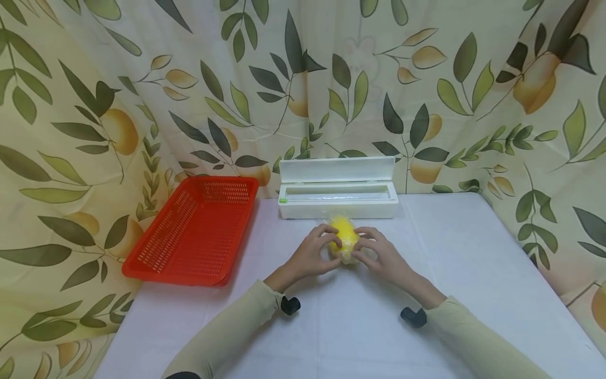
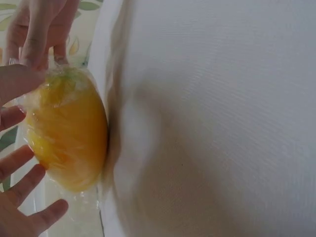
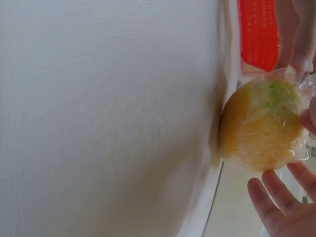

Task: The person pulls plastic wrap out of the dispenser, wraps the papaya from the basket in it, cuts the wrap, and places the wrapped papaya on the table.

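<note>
A yellow fruit [image 1: 344, 234] with a greenish end, wrapped in clear plastic wrap, lies on the white cloth between both hands. My left hand [image 1: 312, 253] curves round its left side, thumb at the near end and fingertips along the flank. From the right, my right hand [image 1: 384, 256] holds the wrapped fruit with bent fingers and thumb close to its near end. Wrinkled plastic film [image 3: 296, 98] bunches about that end in the right wrist view. The left wrist view shows the fruit's smooth orange-yellow side [image 2: 74, 133] under the film, with the left fingers spread beside it.
Right behind the fruit stands a white plastic-wrap dispenser box [image 1: 338, 210], its lid [image 1: 337, 171] raised and a roll of film inside. A red perforated basket [image 1: 189, 231] sits to the left. Leaf-patterned curtains [image 1: 303, 79] hang behind the table.
</note>
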Demonstrator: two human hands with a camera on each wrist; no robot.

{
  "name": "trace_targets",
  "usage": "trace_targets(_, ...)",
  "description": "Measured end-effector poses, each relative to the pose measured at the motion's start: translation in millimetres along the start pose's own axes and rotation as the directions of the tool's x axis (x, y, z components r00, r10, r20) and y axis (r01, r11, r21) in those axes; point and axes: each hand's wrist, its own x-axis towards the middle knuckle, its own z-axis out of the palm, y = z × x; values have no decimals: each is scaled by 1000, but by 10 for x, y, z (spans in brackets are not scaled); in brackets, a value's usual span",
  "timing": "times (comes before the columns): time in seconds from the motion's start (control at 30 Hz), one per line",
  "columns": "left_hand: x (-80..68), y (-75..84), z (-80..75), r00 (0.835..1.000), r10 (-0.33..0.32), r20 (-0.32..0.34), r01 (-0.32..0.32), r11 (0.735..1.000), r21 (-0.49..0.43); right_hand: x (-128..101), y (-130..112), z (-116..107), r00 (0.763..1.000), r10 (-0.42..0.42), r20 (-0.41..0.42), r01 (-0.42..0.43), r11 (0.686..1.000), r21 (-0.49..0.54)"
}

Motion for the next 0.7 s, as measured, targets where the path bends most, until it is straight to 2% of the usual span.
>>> trace_targets(0.13,-7,22,6,1000,20,-20,-19,997,75,16,-14,16,999,-28,-16,28,999,-19)
trace_targets(0.27,1,18,30,998,6,-57,1,994,110,41,-25,40,997,-73,-36,72,997,-25)
trace_targets(0.53,21,-8,36,995,-31,-96,34,999,33,71,-20,51,997,-47,-69,46,999,-8)
trace_targets(0.7,30,-34,48,993,-57,-106,53,998,-41,99,3,38,998,12,-56,-10,999,35)
